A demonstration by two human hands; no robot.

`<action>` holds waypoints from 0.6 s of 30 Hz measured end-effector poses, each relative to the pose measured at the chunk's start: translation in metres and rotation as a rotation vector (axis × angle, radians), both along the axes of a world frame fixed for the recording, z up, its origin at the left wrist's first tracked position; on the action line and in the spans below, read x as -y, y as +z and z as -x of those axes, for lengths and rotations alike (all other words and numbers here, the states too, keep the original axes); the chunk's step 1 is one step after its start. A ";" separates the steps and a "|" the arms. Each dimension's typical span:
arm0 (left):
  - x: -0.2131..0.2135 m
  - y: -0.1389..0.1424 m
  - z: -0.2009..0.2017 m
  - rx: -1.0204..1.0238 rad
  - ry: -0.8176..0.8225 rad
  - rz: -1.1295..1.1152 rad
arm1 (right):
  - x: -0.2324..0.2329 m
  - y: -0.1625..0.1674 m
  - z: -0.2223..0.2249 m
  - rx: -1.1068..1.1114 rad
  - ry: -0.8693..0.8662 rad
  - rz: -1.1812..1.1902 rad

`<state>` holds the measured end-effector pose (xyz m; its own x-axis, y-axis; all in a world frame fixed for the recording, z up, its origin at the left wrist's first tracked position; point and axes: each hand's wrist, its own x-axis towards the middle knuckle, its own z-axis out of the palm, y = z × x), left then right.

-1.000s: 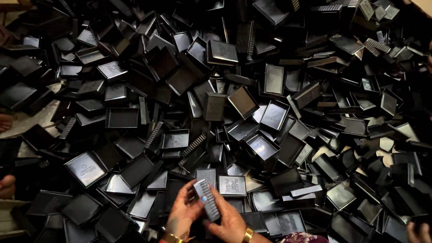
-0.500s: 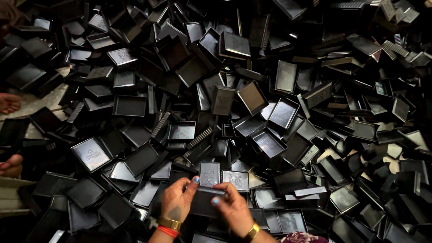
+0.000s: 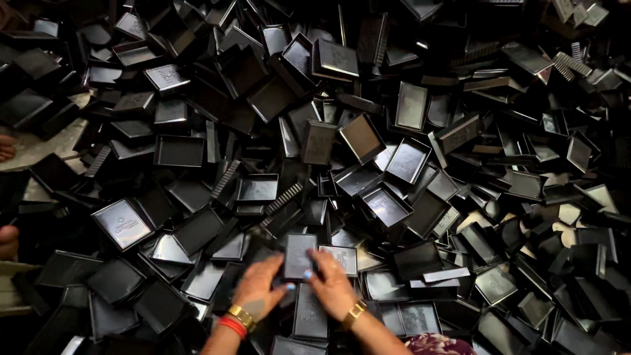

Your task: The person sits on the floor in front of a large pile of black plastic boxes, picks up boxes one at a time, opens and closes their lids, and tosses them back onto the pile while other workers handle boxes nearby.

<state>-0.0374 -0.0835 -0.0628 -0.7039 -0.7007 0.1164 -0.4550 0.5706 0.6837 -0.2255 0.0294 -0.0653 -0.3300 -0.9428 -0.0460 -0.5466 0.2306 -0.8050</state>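
My left hand [image 3: 261,286] and my right hand [image 3: 332,283] are side by side at the bottom centre, both gripping one flat black rectangular box [image 3: 300,255] held upright between the fingertips. Gold and red bangles circle my left wrist and a gold band my right wrist. The box stands over a huge heap of similar black box lids and trays [image 3: 368,151] that fills the whole view. Another flat black lid [image 3: 311,314] lies just beneath my hands.
Ribbed black strips [image 3: 282,199] lie scattered among the trays. A pale surface [image 3: 46,146] shows at the left edge, where parts of another person's hands [image 3: 6,240] reach in. Light cardboard pieces [image 3: 565,213] show between trays at the right.
My hands have turned the black box from a tilted hold to upright and moved it slightly up over the pile. The view has shifted a little downward.
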 end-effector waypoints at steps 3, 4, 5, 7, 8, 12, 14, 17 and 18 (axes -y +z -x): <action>0.002 -0.007 -0.003 0.151 0.074 -0.445 | -0.002 0.009 -0.014 -0.116 0.067 -0.150; 0.001 -0.006 -0.004 0.125 0.175 -0.363 | -0.002 0.014 -0.016 -0.203 0.078 -0.207; 0.003 -0.003 -0.004 0.095 0.279 -0.279 | -0.002 0.019 -0.017 -0.293 0.092 -0.261; 0.010 0.005 -0.002 -0.005 0.408 -0.076 | 0.000 0.028 -0.018 -0.318 0.118 -0.309; 0.019 0.011 0.002 -0.071 0.428 0.039 | 0.002 0.031 -0.018 -0.329 0.125 -0.333; 0.057 0.030 0.030 -0.062 0.386 0.209 | 0.006 0.035 -0.022 -0.361 0.147 -0.366; 0.072 0.041 0.046 0.195 0.432 -0.006 | 0.004 0.038 -0.022 -0.349 0.145 -0.277; 0.064 0.043 0.059 -0.041 0.513 -0.078 | 0.001 0.047 -0.012 -0.139 -0.034 0.100; 0.054 0.046 0.058 -0.217 0.535 -0.054 | 0.000 0.051 -0.007 0.108 -0.055 0.163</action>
